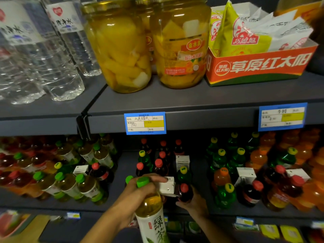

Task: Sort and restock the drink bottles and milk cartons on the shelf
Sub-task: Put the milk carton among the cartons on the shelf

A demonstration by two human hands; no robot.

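My left hand [135,195] grips the neck of a green tea bottle [151,213] with a green cap, held in front of the lower shelf [122,172]. A second green cap [129,179] shows just behind that hand. My right hand [194,202] holds a dark bottle with a red cap [185,192] at the shelf's front edge. A small white milk carton [166,186] stands between the two hands. Other white cartons [182,162] [245,176] stand among mixed bottles.
Green tea bottles [84,186] fill the shelf's left, green soda bottles [220,160] and orange bottles [306,190] the right. On the upper shelf [175,106] stand water bottles [57,50], fruit jars [180,42] and an orange box [259,65]. Blue price tags [145,123] hang on its edge.
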